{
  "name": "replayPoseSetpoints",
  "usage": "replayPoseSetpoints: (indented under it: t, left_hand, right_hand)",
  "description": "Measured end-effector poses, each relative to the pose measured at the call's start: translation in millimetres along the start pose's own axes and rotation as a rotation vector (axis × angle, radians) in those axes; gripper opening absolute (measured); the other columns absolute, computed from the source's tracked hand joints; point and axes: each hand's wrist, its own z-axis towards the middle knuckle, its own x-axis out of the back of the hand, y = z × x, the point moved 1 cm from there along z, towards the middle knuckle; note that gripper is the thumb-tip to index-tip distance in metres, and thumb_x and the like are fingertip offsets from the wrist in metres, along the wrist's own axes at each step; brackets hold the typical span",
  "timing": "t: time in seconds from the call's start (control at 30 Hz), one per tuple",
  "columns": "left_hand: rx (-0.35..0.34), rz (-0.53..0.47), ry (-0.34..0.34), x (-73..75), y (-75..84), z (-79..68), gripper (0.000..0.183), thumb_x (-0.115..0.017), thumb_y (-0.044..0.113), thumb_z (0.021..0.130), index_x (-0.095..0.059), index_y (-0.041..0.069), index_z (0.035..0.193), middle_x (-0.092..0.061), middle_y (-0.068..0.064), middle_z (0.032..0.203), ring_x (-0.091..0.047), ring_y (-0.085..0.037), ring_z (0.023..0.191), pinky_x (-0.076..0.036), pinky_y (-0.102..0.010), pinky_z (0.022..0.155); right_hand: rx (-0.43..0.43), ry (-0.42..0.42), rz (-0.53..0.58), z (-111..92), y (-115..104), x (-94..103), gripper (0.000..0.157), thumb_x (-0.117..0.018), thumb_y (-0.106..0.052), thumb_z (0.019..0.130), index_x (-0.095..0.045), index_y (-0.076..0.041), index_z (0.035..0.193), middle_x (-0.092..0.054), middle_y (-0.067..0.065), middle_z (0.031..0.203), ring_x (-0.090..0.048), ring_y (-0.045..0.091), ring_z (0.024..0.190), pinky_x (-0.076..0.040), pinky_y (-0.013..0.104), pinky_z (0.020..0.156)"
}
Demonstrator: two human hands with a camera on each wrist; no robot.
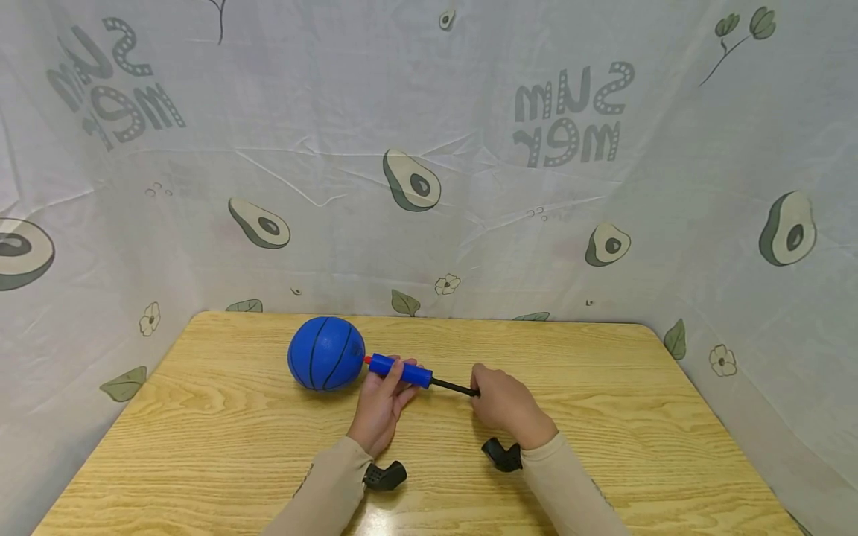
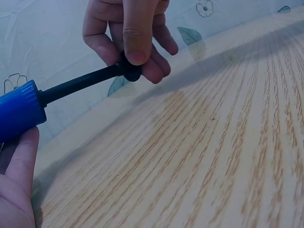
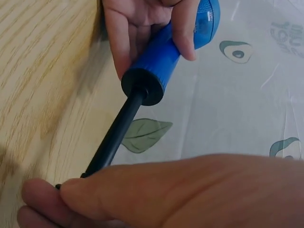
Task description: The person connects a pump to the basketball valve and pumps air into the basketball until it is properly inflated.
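A blue hand pump (image 1: pixel 417 374) lies nearly level above the table, its red tip at the side of a blue ball (image 1: pixel 326 353) with black lines. My left hand (image 1: pixel 383 402) grips the blue barrel, thumb across the top. With its fingers and thumb my right hand (image 1: pixel 504 400) pinches the black handle at the end of the pulled-out rod (image 2: pixel 80 84). In the right wrist view the rod leads from the barrel (image 3: pixel 154 64) down to the right fingers (image 3: pixel 45 199), which cover most of the handle. Whether the tip sits inside the ball is too small to tell.
The wooden table (image 1: pixel 221 447) stretches around both hands. Behind it and at both sides hangs a pale cloth (image 1: pixel 335 246) printed with avocados and leaves. A black wrist-worn device shows at the left wrist (image 1: pixel 385 476) and another at the right wrist (image 1: pixel 501 454).
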Motion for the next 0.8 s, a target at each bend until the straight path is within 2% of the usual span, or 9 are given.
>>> replayPoseSetpoints:
  t: [0.23, 0.47, 0.53, 0.67, 0.8]
  left_hand:
    - [0.007, 0.010, 0.022, -1.3, 1.0, -0.4, 0.053, -0.053, 0.031, 0.110, -0.027, 0.001, 0.146, -0.045, -0.028, 0.151, -0.059, -0.026, 0.131, -0.050, -0.040, 0.109]
    - [0.013, 0.027, 0.007, -0.4, 0.2, 0.4, 0.056, -0.052, 0.033, 0.110, -0.026, 0.000, 0.147, -0.046, -0.027, 0.150, -0.061, -0.024, 0.128, -0.050, -0.039, 0.108]
    - [0.016, 0.032, -0.001, -0.4, 0.0, 0.4, 0.056, -0.053, 0.033, 0.110, -0.026, 0.000, 0.146, -0.046, -0.027, 0.149, -0.061, -0.023, 0.128, -0.050, -0.038, 0.108]
    - [0.012, 0.039, -0.009, -0.9, 0.4, 1.2, 0.053, -0.052, 0.032, 0.110, -0.027, 0.000, 0.145, -0.047, -0.027, 0.148, -0.062, -0.023, 0.127, -0.051, -0.037, 0.107]
    - [0.009, 0.028, -0.010, -1.3, 0.7, 1.4, 0.046, -0.051, 0.030, 0.111, -0.030, 0.002, 0.141, -0.049, -0.026, 0.146, -0.063, -0.021, 0.124, -0.054, -0.035, 0.104]
  right_hand:
    - [0.136, 0.059, -0.001, 1.0, -5.4, -4.8, 0.012, -0.068, -0.001, 0.097, -0.058, -0.007, 0.099, -0.060, 0.002, 0.074, -0.048, 0.016, 0.060, -0.040, 0.030, 0.055]
    - [0.316, 0.163, -0.007, 5.8, -13.1, -14.4, 0.013, -0.069, 0.000, 0.097, -0.057, -0.007, 0.099, -0.063, 0.003, 0.076, -0.051, 0.011, 0.061, -0.045, 0.029, 0.056]
    - [0.344, 0.179, -0.006, 7.1, -14.9, -17.1, 0.013, -0.068, 0.000, 0.097, -0.057, -0.007, 0.100, -0.064, 0.003, 0.077, -0.051, 0.010, 0.061, -0.046, 0.028, 0.056]
    - [0.348, 0.200, 0.002, 7.7, -17.2, -20.3, 0.012, -0.068, -0.001, 0.097, -0.058, -0.007, 0.101, -0.066, 0.003, 0.079, -0.053, 0.010, 0.062, -0.046, 0.029, 0.057]
    - [0.285, 0.179, 0.005, 6.4, -18.6, -19.5, 0.010, -0.069, -0.003, 0.098, -0.060, -0.007, 0.102, -0.067, 0.003, 0.081, -0.053, 0.010, 0.062, -0.046, 0.029, 0.056]
